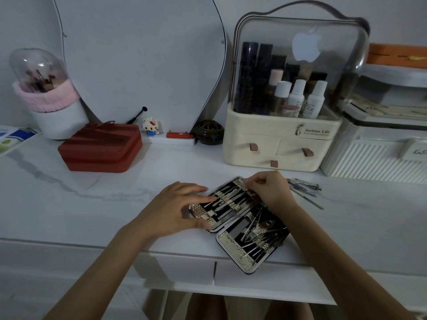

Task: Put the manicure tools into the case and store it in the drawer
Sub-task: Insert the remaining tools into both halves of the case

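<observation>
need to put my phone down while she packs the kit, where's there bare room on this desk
Widest bare stretch: the marble top left of the left hand, in front of the red zip case. Another lies front right, past the loose tools, below the ribbed white box. Crowded: the open manicure case under both hands, and the back row by the cosmetics organiser.

Both arms of the person are bare from the wrist up to where the picture ends, with no sleeve on them. The left hand (pixel 175 207) and the right hand (pixel 269 191) carry no ring, no watch and no bracelet that can be seen. Below, two bare knees show.
</observation>
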